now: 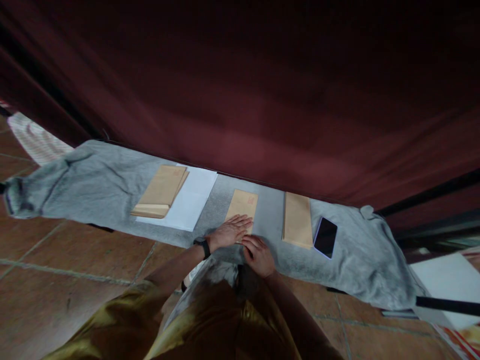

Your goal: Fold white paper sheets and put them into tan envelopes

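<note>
A brown paper envelope (pixel 243 202) with small red print near its far right corner lies flat on a grey cloth in front of me. My left hand (pixel 230 232), with a dark watch on the wrist, rests flat across its lower part, fingers stretched out. At the near edge of the envelope, my right hand (pixel 259 256) has its fingers bent and together on the paper. Both hands hide that near edge, so the flap cannot be made out.
Left of me, a stack of brown envelopes (pixel 159 190) overlaps white paper sheets (pixel 198 192). Another brown envelope pile (pixel 297 220) lies to the right, beside a phone (pixel 325 237). The grey cloth (pixel 101 175) covers a narrow bench against a dark red curtain (pixel 243 115).
</note>
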Demonstrator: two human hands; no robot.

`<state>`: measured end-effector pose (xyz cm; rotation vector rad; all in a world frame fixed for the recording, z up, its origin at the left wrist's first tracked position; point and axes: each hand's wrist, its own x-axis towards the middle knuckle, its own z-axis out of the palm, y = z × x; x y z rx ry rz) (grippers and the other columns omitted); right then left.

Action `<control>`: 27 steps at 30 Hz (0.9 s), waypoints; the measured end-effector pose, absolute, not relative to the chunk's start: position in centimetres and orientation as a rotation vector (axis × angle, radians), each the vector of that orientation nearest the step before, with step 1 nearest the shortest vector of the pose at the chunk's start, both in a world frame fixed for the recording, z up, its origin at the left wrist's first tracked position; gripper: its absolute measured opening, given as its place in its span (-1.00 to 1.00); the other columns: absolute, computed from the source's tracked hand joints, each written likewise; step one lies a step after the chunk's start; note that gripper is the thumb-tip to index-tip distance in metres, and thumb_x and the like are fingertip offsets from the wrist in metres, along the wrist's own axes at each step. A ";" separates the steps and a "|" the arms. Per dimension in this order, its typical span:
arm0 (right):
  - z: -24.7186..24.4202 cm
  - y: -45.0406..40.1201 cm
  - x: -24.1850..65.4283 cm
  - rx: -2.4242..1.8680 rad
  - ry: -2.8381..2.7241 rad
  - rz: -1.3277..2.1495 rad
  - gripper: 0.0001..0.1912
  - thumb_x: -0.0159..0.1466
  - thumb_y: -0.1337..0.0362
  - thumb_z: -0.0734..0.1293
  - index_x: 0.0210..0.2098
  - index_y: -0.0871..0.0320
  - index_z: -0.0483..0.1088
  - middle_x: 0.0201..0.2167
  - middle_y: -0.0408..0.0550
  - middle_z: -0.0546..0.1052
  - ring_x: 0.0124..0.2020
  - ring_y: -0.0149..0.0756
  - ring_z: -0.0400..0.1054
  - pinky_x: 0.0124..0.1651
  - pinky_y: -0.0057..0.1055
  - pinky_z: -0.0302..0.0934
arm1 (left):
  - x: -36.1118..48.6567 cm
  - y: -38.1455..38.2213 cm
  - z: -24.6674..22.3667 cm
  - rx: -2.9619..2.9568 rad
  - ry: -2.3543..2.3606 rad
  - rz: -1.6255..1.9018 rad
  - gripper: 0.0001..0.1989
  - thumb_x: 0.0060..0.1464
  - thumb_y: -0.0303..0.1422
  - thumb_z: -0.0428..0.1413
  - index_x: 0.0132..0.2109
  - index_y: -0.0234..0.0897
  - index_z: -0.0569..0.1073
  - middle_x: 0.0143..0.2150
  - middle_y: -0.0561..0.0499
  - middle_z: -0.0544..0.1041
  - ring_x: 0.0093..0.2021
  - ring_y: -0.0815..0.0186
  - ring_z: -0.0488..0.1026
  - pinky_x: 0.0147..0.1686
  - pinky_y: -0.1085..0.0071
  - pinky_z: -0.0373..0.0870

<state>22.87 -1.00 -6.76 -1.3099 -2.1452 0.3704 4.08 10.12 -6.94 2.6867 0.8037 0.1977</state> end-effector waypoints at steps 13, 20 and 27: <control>-6.5 -1.0 23.1 -1.286 -2.104 0.471 -0.73 0.45 0.31 0.24 0.03 0.05 0.54 0.08 -0.03 0.61 0.15 -0.20 0.45 0.29 -0.15 0.32 | 1.0 6.2 -6.3 2.668 0.744 0.427 -0.47 0.37 -0.14 0.08 0.38 -0.22 0.32 0.41 -0.12 0.38 0.43 0.20 0.26 0.44 0.15 0.12; -7.8 -0.1 23.7 -1.374 -1.986 0.548 -0.64 0.49 0.27 0.16 0.11 0.07 0.53 0.15 0.00 0.59 0.18 -0.22 0.45 0.30 -0.18 0.34 | 0.7 5.8 -6.6 2.684 0.752 0.624 -0.65 0.39 -0.31 0.03 0.24 -0.18 0.46 0.28 -0.07 0.53 0.31 0.24 0.42 0.37 0.15 0.30; -7.8 4.4 24.1 -1.515 -2.310 0.376 -0.48 0.54 0.28 -0.01 0.39 0.13 0.28 0.42 0.02 0.31 0.44 -0.24 0.17 0.48 -0.08 0.06 | 0.6 5.6 -6.5 2.719 0.775 0.680 -0.70 0.40 -0.33 0.00 0.14 -0.23 0.53 0.24 -0.10 0.56 0.27 0.22 0.46 0.31 0.15 0.38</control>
